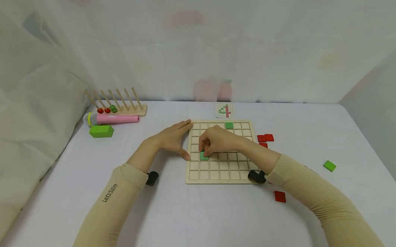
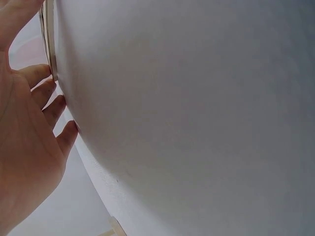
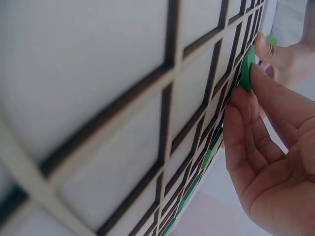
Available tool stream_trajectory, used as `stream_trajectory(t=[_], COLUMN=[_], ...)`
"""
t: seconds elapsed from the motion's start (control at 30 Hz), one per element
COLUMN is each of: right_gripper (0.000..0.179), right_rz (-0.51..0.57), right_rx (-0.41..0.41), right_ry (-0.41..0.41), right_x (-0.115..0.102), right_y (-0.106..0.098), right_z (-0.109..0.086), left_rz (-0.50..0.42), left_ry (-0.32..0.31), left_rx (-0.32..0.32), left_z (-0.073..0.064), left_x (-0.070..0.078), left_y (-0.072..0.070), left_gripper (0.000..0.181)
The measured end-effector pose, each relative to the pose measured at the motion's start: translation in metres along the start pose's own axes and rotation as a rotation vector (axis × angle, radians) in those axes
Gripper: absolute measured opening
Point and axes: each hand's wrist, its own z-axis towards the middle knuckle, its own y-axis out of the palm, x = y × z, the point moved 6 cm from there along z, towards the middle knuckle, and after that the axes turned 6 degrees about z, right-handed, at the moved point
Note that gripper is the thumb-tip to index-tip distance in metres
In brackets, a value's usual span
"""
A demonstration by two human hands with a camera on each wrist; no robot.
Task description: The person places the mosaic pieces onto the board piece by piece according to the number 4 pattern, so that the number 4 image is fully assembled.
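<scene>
A pale wooden grid board (image 1: 219,176) lies flat on the white table. At its left edge my left hand (image 1: 172,138) rests with thumb and fingers spread; in the left wrist view, fingertips (image 2: 43,88) touch or nearly touch the board's side. Over the left part of the board my right hand (image 1: 219,140) pinches a green square tile (image 1: 204,156). Seen from the right wrist, that green tile (image 3: 246,69) stands tilted against the grid. Another green tile (image 1: 229,125) sits in a cell of the top row; my right hand hides several cells.
Behind the board lies a pattern card (image 1: 224,110). Red tiles (image 1: 265,138) lie along its right side, partly under the right forearm, with a green tile (image 1: 329,166) farther right. At back left are a pegged rack (image 1: 140,111), a pink microphone (image 1: 117,118) and a green block (image 1: 101,131).
</scene>
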Motion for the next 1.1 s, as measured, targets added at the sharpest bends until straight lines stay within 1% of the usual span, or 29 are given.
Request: stream_trajectory(t=[0.23, 0.4, 0.5, 0.63, 0.73, 0.83, 1.0, 1.1], right_gripper=[0.006, 0.007, 0.008, 0.008, 0.009, 0.011, 0.014, 0.017], right_rz=[-0.041, -0.049, -0.058, -0.067, -0.060, -0.044, 0.004, -0.001], right_rx=[0.004, 0.002, 0.011, 0.047, 0.081, 0.109, 0.148, 0.172], right_ry=[-0.006, -0.003, 0.003, 0.013, 0.023, 0.051, 0.096, 0.106], right_x=[-0.001, -0.004, -0.005, -0.001, 0.006, 0.016, 0.033, 0.042], right_y=[0.001, 0.000, -0.005, -0.018, -0.029, -0.040, -0.057, -0.068], right_z=[0.002, 0.000, -0.003, -0.010, -0.019, -0.031, -0.056, -0.072], left_rz=[0.001, 0.000, 0.004, 0.012, 0.015, 0.013, 0.011, 0.013], left_ry=[0.000, 0.001, 0.006, 0.011, 0.009, 0.009, 0.010, 0.013], left_rx=[-0.003, -0.005, 0.000, 0.009, 0.011, 0.009, 0.005, 0.005], left_z=[0.000, -0.001, 0.000, 0.001, 0.002, 0.001, 0.000, 0.000], left_x=[0.001, 0.001, 0.001, 0.000, 0.000, 0.001, 0.001, 0.001], left_y=[0.000, 0.000, -0.001, -0.001, 0.000, 0.000, 0.000, 0.000], left_gripper=[0.128, 0.129, 0.129, 0.129, 0.129, 0.130, 0.130, 0.130])
